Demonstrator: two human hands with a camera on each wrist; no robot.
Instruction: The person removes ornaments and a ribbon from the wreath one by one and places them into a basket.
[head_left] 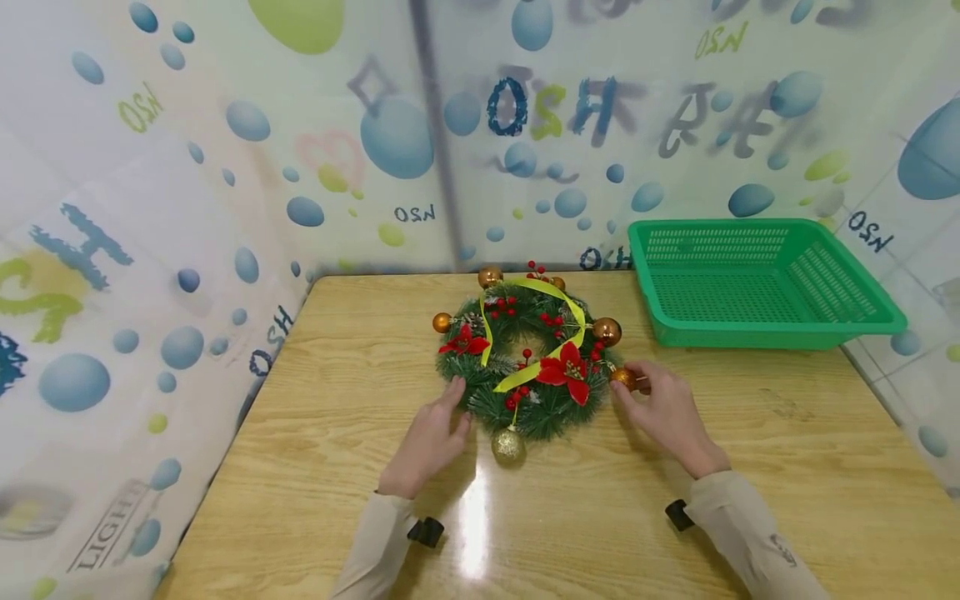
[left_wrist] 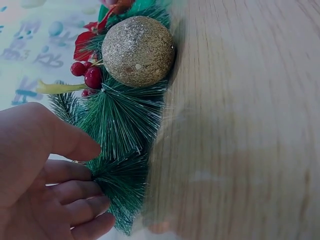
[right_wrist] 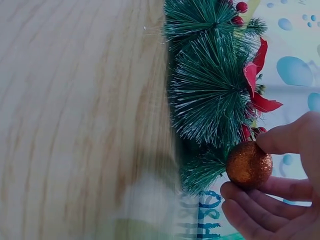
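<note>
Green wreath (head_left: 546, 418) between both hands (head_left: 666, 415)

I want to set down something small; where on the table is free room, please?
Free: the table left of the wreath and left hand; the stretch between left sleeve and right sleeve, below the gold ball; the area right of the right hand, in front of the green basket. Crowded: the wreath's right side, where that hand pinches an orange ball.

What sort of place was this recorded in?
Probably a small indoor work booth: bubble-printed sheeting hangs behind and beside a wooden table, which holds a decorated wreath and a green basket.
</note>
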